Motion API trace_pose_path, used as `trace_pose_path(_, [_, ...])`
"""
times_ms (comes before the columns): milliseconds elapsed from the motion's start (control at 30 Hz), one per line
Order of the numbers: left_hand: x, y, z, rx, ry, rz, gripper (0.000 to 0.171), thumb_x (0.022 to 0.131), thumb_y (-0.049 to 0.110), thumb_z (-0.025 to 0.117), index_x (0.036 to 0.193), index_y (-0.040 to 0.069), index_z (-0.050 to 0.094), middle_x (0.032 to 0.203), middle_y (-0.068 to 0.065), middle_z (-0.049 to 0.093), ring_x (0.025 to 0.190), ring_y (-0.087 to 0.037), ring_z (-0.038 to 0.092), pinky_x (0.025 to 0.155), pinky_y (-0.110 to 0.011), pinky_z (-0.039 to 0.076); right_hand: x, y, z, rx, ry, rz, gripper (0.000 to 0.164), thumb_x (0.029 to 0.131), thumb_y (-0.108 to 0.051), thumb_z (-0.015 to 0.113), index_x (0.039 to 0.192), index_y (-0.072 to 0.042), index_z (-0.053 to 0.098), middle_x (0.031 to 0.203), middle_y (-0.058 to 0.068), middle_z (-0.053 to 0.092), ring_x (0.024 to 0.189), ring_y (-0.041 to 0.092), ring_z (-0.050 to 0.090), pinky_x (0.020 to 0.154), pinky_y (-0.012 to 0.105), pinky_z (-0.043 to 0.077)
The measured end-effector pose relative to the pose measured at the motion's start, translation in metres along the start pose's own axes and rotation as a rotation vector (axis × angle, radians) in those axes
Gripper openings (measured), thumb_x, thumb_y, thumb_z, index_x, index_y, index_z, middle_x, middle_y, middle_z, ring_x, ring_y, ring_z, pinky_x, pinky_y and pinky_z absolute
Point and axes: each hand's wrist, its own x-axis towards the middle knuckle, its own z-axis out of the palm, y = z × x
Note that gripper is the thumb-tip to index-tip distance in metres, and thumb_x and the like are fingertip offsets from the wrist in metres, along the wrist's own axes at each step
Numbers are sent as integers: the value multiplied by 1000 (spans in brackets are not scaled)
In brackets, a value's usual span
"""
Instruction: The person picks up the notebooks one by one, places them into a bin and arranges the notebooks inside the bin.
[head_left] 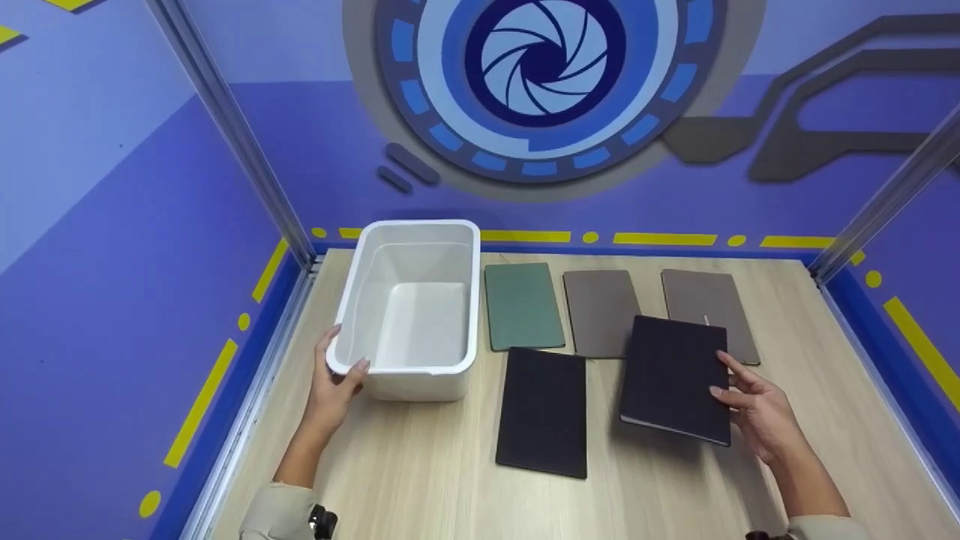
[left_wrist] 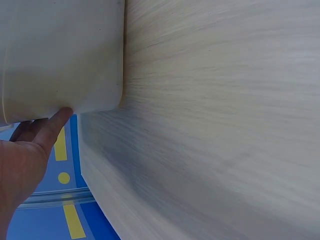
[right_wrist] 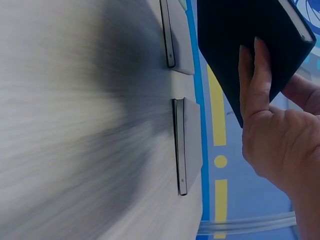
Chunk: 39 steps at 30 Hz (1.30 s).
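A black notebook (head_left: pixel 675 381) is held above the table by my right hand (head_left: pixel 757 409), thumb on its upper cover and fingers beneath. From below, the right wrist view shows the fingers spread under the black notebook (right_wrist: pixel 250 30), which is tilted and off the surface. My left hand (head_left: pixel 334 386) grips the near left corner of a white plastic bin (head_left: pixel 420 386), thumb at the front rim. In the left wrist view, fingertips of the left hand (left_wrist: pixel 30 155) touch the bin's outer wall (left_wrist: pixel 65 65). The bin stands upright with its bare floor visible.
Another black notebook (head_left: pixel 541 412) lies flat at the middle front. Behind it are a green notebook (head_left: pixel 523 306) and a brown notebook (head_left: pixel 600 311); a second brown one (head_left: pixel 705 296) is partly hidden by the held notebook. Blue panels enclose the wooden table (head_left: pixel 420 480).
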Motion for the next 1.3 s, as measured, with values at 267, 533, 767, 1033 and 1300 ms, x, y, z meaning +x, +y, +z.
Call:
trace_pose_path(267, [0, 1, 0, -3, -2, -6, 79, 106, 15, 65, 168, 26, 18, 156, -17, 35, 123, -27, 47, 88, -33, 57, 3, 0, 7, 20, -4, -16, 77, 104, 3, 61, 170, -8, 22, 119, -10, 63, 108, 4, 72, 87, 25, 61])
trace_pose_path(533, [-2, 0, 0, -10, -4, -12, 79, 106, 16, 66, 168, 27, 17, 162, -17, 31, 133, -32, 44, 88, -28, 55, 4, 0, 9, 55, 1, 3, 78, 103, 2, 63, 170, -13, 26, 116, -9, 67, 105, 6, 75, 84, 26, 62])
trace_pose_path(767, [0, 0, 0, -7, -4, 3, 79, 105, 14, 65, 167, 25, 18, 158, -18, 34, 128, -31, 45, 88, -31, 56, 5, 0, 10, 98, -20, -12, 78, 104, 4, 61, 170, -10, 21, 123, -13, 72, 109, 7, 75, 87, 27, 62])
trace_pose_path(1033, [-1, 0, -1, 16, 2, -1, 79, 105, 15, 65, 168, 25, 17, 162, -18, 32, 132, -34, 45, 90, -31, 56, 6, -1, 14, 104, -33, -12, 78, 104, 4, 59, 170, -8, 19, 123, -13, 71, 111, 6, 74, 90, 26, 61])
trace_pose_path(1300, [1, 0, 0, 3, -8, -3, 79, 106, 15, 64, 167, 26, 16, 156, -20, 34, 124, -29, 48, 86, -32, 55, 4, -4, 17, 91, 12, 1, 81, 105, 0, 61, 171, -8, 14, 128, -23, 63, 111, 0, 71, 89, 24, 60])
